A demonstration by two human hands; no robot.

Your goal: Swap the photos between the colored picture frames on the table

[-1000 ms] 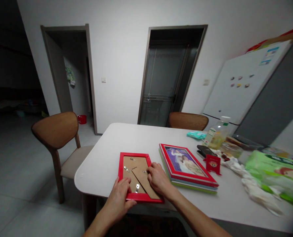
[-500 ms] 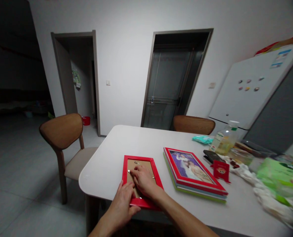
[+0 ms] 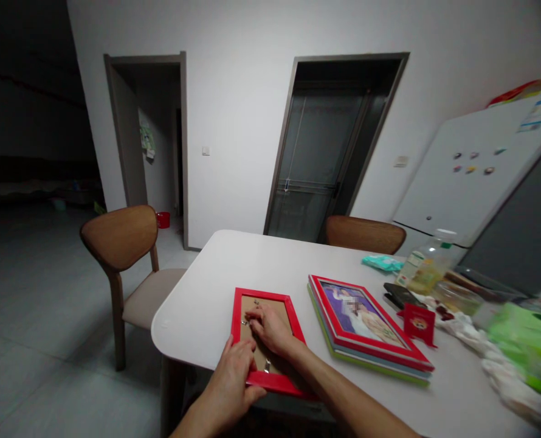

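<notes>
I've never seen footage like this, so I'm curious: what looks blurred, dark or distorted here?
In the head view, the green packet at the right edge is blurred, the far left of the room sinks into shadow, and the wide lens tilts the fridge, while the red frame stays fairly sharp.

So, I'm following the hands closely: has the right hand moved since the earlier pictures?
Yes: the right hand has shifted left, away from the stack of picture frames, onto the red frame.

A wooden chair (image 3: 119, 238) stands on grey tiles (image 3: 37, 340) before a white wall (image 3: 238, 121) with a glass door (image 3: 316, 158).
</notes>
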